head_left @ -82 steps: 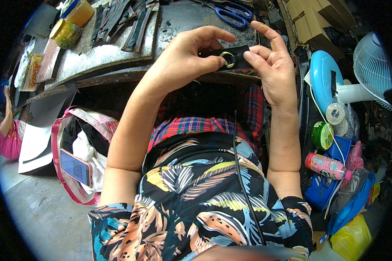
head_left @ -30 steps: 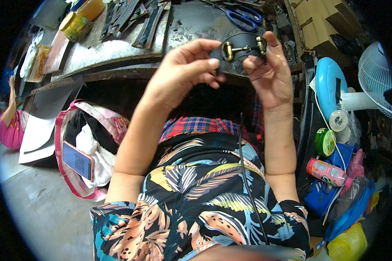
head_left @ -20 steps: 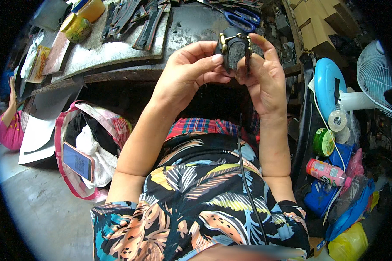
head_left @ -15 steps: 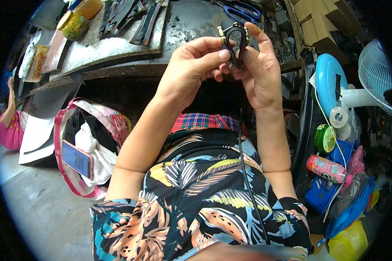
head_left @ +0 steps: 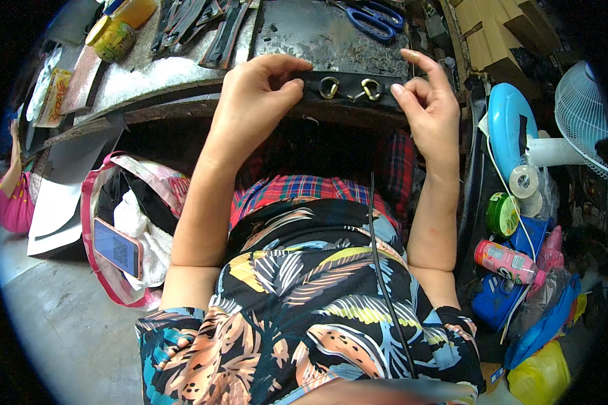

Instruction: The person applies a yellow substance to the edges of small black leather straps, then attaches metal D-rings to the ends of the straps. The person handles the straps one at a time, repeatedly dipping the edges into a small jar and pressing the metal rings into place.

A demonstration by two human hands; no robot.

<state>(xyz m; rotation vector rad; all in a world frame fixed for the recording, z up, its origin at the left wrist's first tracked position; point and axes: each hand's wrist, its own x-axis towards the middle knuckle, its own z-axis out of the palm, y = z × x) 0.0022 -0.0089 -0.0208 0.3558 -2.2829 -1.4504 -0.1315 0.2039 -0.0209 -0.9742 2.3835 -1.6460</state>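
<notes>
A short black strap with two brass-coloured metal rings is stretched flat between my hands, just above the near edge of the dark workbench. My left hand pinches its left end with thumb and fingers. My right hand grips its right end, index finger raised. The two rings sit side by side in the middle of the strap. A thin black cord hangs down over my patterned shirt.
Blue-handled scissors and several black straps lie on the bench. An open bag with a phone sits at my left. At my right are a blue lid, a white fan, tape rolls, a pink bottle and cardboard boxes.
The strap was folded upright between my hands half a second ago. Now it is pulled out flat and horizontal, my hands have moved apart, and both rings face up.
</notes>
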